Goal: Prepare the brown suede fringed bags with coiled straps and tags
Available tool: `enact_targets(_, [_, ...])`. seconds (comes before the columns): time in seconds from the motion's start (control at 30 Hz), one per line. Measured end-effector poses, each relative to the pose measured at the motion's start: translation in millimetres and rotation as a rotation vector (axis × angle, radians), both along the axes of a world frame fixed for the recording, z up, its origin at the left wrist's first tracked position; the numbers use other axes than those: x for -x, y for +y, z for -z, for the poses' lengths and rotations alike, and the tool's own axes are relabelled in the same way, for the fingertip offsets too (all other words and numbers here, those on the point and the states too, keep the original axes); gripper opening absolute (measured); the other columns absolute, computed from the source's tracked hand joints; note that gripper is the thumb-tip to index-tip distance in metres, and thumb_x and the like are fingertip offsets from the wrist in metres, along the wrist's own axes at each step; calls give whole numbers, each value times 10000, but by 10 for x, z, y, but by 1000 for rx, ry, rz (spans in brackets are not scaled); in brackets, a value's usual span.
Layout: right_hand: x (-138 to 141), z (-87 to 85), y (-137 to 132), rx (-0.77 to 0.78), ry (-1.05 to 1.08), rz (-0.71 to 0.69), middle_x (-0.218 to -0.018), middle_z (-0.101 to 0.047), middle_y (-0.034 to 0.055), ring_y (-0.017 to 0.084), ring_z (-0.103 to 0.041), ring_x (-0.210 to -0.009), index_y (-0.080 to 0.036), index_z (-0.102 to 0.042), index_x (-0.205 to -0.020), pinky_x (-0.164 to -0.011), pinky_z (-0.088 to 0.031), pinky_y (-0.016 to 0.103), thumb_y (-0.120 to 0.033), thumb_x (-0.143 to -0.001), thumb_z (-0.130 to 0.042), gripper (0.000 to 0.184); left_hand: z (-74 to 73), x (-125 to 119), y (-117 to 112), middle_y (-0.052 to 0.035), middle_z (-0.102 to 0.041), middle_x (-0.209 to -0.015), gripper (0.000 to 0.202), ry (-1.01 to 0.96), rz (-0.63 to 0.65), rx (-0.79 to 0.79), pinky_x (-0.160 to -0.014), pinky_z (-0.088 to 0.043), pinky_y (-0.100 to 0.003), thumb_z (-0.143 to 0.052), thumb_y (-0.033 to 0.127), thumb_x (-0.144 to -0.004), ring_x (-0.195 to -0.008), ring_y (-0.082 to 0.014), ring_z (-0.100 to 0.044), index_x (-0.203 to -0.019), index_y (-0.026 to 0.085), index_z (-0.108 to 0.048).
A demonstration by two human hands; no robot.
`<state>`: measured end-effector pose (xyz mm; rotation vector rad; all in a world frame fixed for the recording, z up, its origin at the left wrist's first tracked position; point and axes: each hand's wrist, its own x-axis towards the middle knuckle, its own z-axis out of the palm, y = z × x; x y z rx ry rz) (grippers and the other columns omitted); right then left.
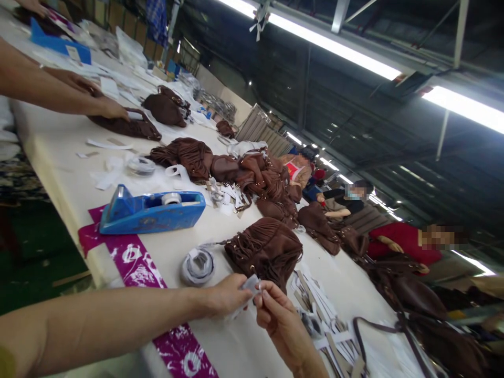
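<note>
My left hand (228,295) reaches in from the lower left, its fingers closed on a small translucent whitish piece (251,283). My right hand (277,312) pinches the edge of that same piece from the other side. Whether it is plastic or paper I cannot tell. Just beyond my hands lies a dark brown fringed leather bag (263,247). Left of the bag sits a coiled, wrapped strap (198,266).
A blue tape dispenser (151,210) stands on purple printed plastic (137,262) near the table edge. Paper strips (334,331) lie to the right. Brown bags (252,173) line the table. A co-worker's hands (112,108) handle a bag at left; several people stand opposite.
</note>
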<state>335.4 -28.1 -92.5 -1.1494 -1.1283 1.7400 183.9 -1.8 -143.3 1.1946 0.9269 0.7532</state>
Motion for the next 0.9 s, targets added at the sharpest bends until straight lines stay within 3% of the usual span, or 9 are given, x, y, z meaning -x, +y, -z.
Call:
enact_targets(0.2, [-27,80,18,27,-1,-8,-722,-558,-18,32,-304,-489,-211,-688,-938,-487,-188,208,-420,-725,-786,314,-14,12,-12,47,-486,-600,141,-52,-6,17,-444,-322,-212,-553,305,-761,-469,-93,-430,-752,169,-515])
enact_targets(0.37, [-92,175,38,-71,-206,-17,-713,-556,-27,38,-314,-483,-208,-674,-940,-481,-182,221,-485,-751,-743,343,-62,39,-9,46,-476,-567,151,-77,35,8,-444,-305,-203,-539,282,-754,-456,-79,-408,-668,160,-516])
enact_targets(0.63, [-204,315,28,-218,-450,32,-642,-521,-42,73,-339,-515,-188,-655,-808,-494,-227,233,-544,-710,-730,377,-41,41,8,68,-472,-556,114,-35,20,75,-389,-312,-188,-561,265,-750,-414,-77,-417,-769,166,-509])
enact_targets(0.8, [-237,356,7,-227,-471,60,-589,-474,-58,71,-317,-503,-184,-656,-763,-479,-203,229,-541,-683,-751,378,-9,35,22,68,-480,-562,156,-53,29,103,-376,-305,-178,-575,302,-775,-386,-65,-407,-783,167,-497])
enact_targets(0.9, [-242,321,-26,-175,-341,82,-624,-526,-50,64,-361,-506,-196,-668,-800,-487,-228,214,-501,-709,-761,331,-31,31,22,64,-486,-562,123,-32,16,107,-374,-309,-179,-552,273,-786,-389,-67,-410,-792,159,-505])
